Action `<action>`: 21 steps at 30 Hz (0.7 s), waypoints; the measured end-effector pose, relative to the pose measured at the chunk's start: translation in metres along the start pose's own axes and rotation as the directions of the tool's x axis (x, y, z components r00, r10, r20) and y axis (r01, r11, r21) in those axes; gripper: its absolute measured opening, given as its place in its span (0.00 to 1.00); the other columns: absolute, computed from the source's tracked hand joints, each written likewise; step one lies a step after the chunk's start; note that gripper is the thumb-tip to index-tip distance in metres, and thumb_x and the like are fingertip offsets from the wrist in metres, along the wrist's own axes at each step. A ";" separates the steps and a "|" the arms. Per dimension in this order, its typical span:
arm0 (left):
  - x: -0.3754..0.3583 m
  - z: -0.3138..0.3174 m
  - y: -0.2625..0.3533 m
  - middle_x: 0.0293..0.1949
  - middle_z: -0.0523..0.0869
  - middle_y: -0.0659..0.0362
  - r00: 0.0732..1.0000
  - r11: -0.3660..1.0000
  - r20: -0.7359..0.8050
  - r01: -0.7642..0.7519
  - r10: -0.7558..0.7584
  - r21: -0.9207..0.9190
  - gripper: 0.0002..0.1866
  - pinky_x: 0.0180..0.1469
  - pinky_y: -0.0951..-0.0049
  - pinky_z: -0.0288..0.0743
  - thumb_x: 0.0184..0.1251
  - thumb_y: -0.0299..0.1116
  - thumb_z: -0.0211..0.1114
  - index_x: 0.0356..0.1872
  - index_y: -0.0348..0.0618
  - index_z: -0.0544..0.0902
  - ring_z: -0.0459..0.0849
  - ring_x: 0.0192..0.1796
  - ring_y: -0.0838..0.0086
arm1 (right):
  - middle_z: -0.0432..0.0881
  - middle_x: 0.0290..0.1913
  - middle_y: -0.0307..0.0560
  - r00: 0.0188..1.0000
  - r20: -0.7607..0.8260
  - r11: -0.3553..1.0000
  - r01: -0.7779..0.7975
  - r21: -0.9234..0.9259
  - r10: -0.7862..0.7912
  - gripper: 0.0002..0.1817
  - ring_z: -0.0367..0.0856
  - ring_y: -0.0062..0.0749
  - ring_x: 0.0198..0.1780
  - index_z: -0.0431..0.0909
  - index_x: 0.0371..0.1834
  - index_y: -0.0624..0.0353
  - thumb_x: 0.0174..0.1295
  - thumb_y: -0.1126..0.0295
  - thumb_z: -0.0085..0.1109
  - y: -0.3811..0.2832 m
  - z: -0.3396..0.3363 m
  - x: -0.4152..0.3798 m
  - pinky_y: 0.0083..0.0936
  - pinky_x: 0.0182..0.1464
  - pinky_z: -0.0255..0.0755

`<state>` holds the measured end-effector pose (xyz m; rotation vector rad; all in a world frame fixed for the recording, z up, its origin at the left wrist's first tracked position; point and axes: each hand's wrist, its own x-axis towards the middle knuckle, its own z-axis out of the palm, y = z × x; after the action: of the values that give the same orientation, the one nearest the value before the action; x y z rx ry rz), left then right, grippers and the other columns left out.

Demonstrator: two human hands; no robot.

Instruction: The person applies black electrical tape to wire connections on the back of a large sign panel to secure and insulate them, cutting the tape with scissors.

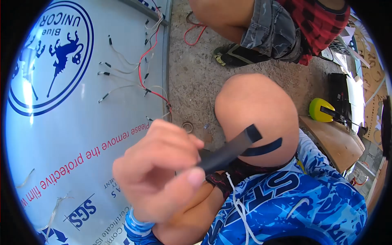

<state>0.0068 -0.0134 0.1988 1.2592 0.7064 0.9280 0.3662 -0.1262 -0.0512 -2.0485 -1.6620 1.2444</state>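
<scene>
My left hand (159, 171) is raised in front of my body, thumb and fingers pinched on one end of a strip of black tape (228, 153). The strip's other end points up and to the right, over my bent knee (257, 110). A second short piece of black tape (263, 149) lies on the skin of that knee. To the left of my hand lies a large silvery-white sheet (81, 130) with blue and red print. My right hand is not in view.
White wires (122, 57) with dark-sleeved ends and a red wire (142, 71) run over the sheet near its metal frame (165, 49). A brown ring (188, 127) lies on the concrete. Another person's sandalled foot (237, 55) is ahead; a yellow-green object (320, 110) stands right.
</scene>
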 end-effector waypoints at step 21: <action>0.000 -0.121 -0.026 0.34 0.84 0.63 0.965 0.931 -0.212 -0.070 0.154 0.358 0.09 0.51 0.74 0.76 0.69 0.32 0.65 0.36 0.36 0.84 0.82 0.40 0.78 | 0.83 0.52 0.44 0.614 0.265 0.572 0.379 0.728 -0.743 0.24 0.80 0.27 0.51 0.80 0.59 0.59 0.73 0.50 0.58 -0.345 -0.004 0.110 0.28 0.56 0.74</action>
<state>-0.0924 0.0419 0.1503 1.5276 1.0295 1.0932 0.1295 0.0879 0.1198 -0.6379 -1.6075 1.8560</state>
